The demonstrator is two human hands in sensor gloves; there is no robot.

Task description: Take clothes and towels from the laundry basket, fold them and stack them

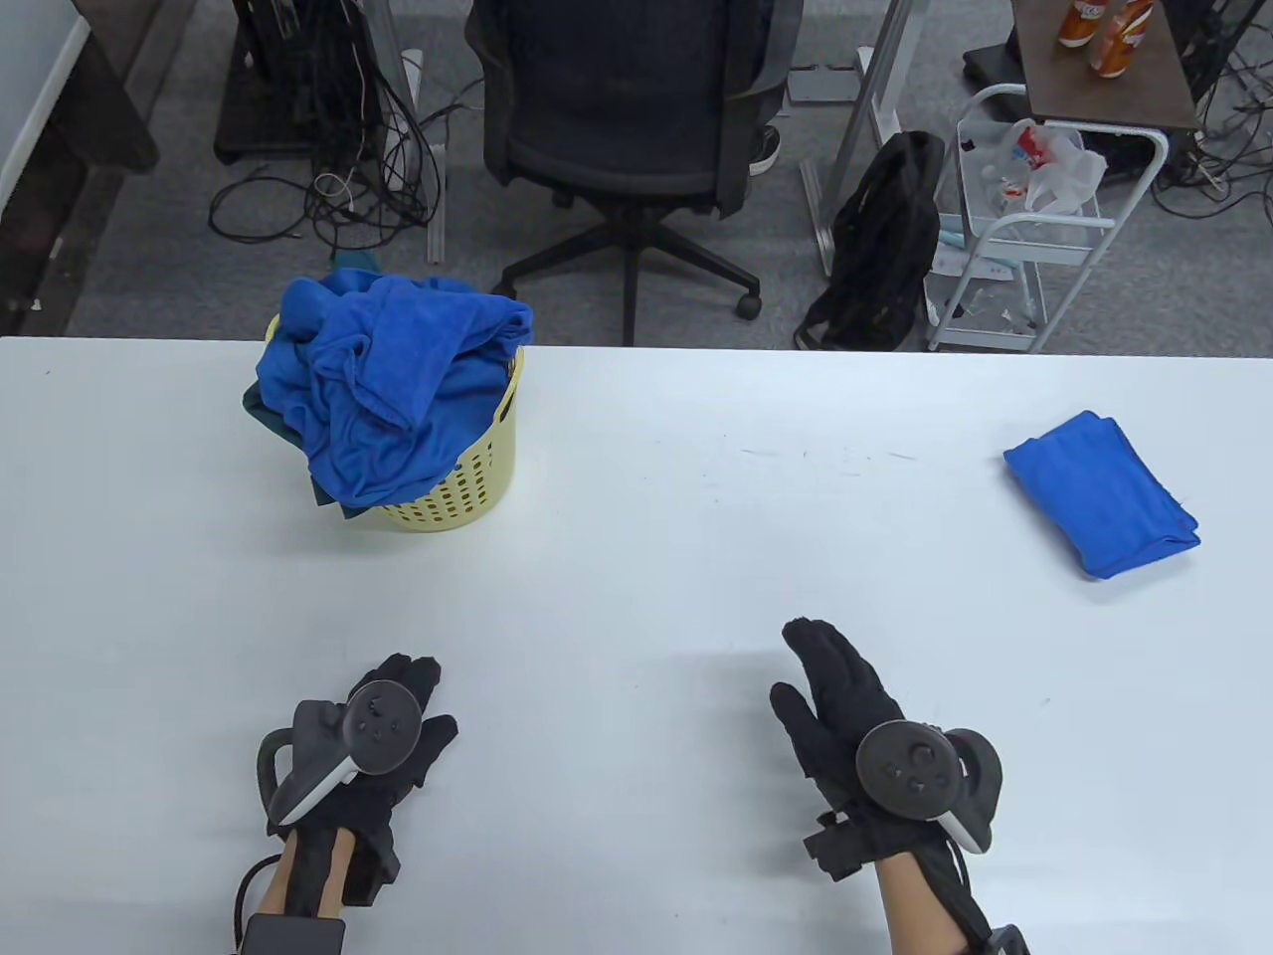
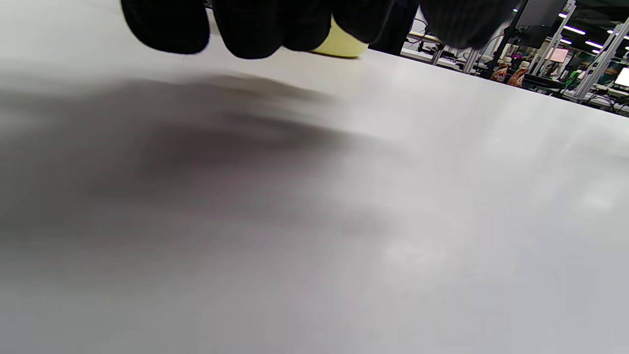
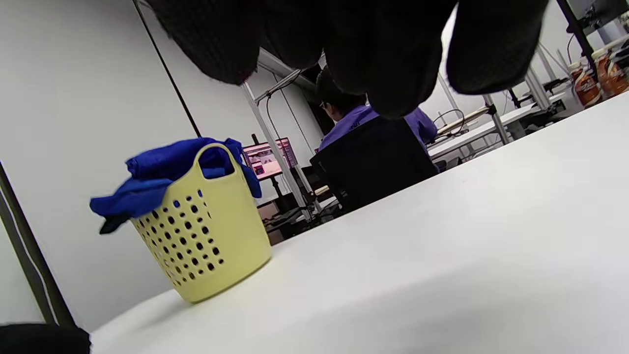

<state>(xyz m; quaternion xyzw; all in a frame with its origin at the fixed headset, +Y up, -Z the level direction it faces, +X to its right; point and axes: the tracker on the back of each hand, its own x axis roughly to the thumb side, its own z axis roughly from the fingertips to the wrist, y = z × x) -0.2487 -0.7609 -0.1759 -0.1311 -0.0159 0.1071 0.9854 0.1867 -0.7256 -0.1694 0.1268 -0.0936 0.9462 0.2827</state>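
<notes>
Left hand low over white table, near edge, fingers loosely extended, holding nothing. Right hand well apart to its right, fingers straight and slightly spread, also holding nothing. Yellow perforated laundry basket upright at far left of table, beyond left hand. Crumpled blue towels heaped in basket, spilling over its rim. One folded blue towel flat at far right of table, beyond right hand, well apart from basket.
</notes>
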